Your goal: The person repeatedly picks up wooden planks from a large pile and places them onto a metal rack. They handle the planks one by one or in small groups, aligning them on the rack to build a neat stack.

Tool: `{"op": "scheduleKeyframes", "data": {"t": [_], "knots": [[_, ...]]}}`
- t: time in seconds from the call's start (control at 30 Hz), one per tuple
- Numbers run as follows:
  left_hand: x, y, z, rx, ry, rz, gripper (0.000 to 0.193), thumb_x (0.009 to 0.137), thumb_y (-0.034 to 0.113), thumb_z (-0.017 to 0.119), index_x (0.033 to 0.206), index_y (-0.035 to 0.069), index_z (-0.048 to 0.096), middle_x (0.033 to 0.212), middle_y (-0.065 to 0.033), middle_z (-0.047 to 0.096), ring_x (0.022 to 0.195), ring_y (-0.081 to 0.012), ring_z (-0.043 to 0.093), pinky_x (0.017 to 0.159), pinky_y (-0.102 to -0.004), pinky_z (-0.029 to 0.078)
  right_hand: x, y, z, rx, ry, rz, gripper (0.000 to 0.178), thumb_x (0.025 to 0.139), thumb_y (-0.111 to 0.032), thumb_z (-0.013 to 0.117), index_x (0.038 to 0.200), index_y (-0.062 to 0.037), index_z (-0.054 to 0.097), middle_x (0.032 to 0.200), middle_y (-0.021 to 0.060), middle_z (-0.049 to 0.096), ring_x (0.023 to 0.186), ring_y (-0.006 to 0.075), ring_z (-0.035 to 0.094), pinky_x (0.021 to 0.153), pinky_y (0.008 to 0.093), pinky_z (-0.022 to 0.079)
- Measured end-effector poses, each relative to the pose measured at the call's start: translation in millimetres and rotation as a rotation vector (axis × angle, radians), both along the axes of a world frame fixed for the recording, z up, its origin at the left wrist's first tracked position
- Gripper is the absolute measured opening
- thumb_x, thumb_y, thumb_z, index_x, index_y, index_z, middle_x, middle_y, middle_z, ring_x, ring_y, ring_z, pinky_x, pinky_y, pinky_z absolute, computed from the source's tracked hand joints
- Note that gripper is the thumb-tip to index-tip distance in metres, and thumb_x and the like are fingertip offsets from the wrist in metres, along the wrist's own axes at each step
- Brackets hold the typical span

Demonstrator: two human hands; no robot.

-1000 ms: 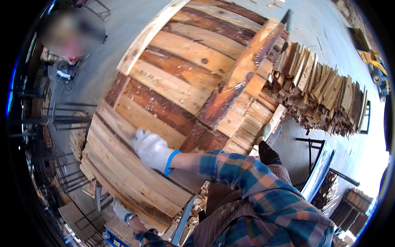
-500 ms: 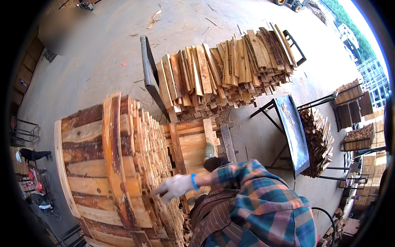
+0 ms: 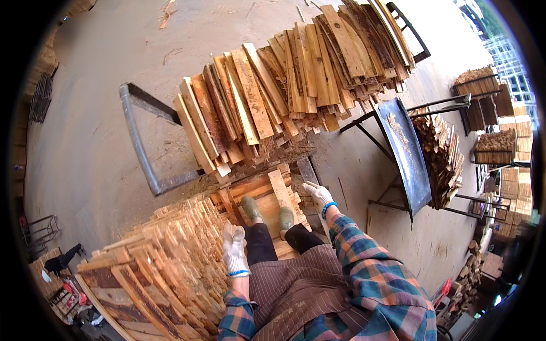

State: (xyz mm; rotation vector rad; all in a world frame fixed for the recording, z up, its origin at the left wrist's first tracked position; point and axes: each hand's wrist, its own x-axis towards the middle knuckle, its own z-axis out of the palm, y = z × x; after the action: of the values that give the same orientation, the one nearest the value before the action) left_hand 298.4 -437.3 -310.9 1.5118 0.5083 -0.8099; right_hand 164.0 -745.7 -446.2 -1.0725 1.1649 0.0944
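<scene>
My left hand [image 3: 235, 248], in a white knit glove, is held beside the tall stack of boards [image 3: 187, 250] on my left, its fingers stretched out and nothing in it. My right hand [image 3: 319, 195], gloved the same way with a blue band at the wrist, reaches forward with fingers extended and empty. It is above the edge of the low wooden platform [image 3: 261, 187] where my feet stand. Ahead lies a long pile of rough-sawn boards [image 3: 273, 96], stacked on edge in a metal rack [image 3: 140, 142].
A metal-topped stand [image 3: 405, 153] with wood chips on it is at the right, with a heap of split wood [image 3: 437, 159] behind it. Crated wood stacks [image 3: 493, 149] stand farther right. A person [image 3: 62, 260] bends over at the far left.
My right hand has left the stack on the left and swung right and forward. My left hand has come into view. The head view has turned, bringing the board pile nearer.
</scene>
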Motion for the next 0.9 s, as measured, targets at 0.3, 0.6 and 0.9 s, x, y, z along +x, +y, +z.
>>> {"op": "scheduleKeyframes", "data": {"t": [0.3, 0.6, 0.9], "knots": [[162.3, -131.5, -168.2, 0.304, 0.058, -0.191, 0.068, 0.091, 0.037, 0.070, 0.149, 0.012, 0.043, 0.113, -0.0030, 0.067, 0.053, -0.0041, 0.045, 0.043, -0.0196, 0.037, 43.2, -56.1, -77.9, 0.154, -0.027, -0.497, 0.023, 0.100, -0.019, 0.059, 0.119, -0.0086, 0.053, 0.074, -0.0004, 0.046, 0.060, 0.0119, 0.043, 0.052, 0.0278, 0.038], [212.0, -241.6, -323.5, -0.041, 0.045, -0.107, 0.087, 0.090, 0.041, 0.072, 0.152, -0.003, 0.029, 0.149, -0.0208, 0.044, 0.138, -0.0264, 0.042, 0.112, -0.0393, 0.033, 140.7, -168.8, -270.2, -0.108, -0.156, -0.565, 0.023, 0.097, -0.024, 0.063, 0.110, -0.0051, 0.060, 0.093, 0.0109, 0.060, 0.077, 0.0241, 0.060, 0.065, 0.0389, 0.052], [197.0, -285.5, -315.3, 0.109, 0.064, -0.007, 0.091, 0.088, 0.033, 0.074, 0.151, -0.009, 0.023, 0.145, -0.0198, 0.045, 0.126, -0.0225, 0.051, 0.090, -0.0294, 0.051, 188.6, -118.1, -273.4, 0.171, -0.149, -0.643, 0.053, 0.094, -0.019, 0.066, 0.137, 0.0031, 0.043, 0.103, 0.0181, 0.061, 0.078, 0.0285, 0.066, 0.059, 0.0417, 0.060]]}}
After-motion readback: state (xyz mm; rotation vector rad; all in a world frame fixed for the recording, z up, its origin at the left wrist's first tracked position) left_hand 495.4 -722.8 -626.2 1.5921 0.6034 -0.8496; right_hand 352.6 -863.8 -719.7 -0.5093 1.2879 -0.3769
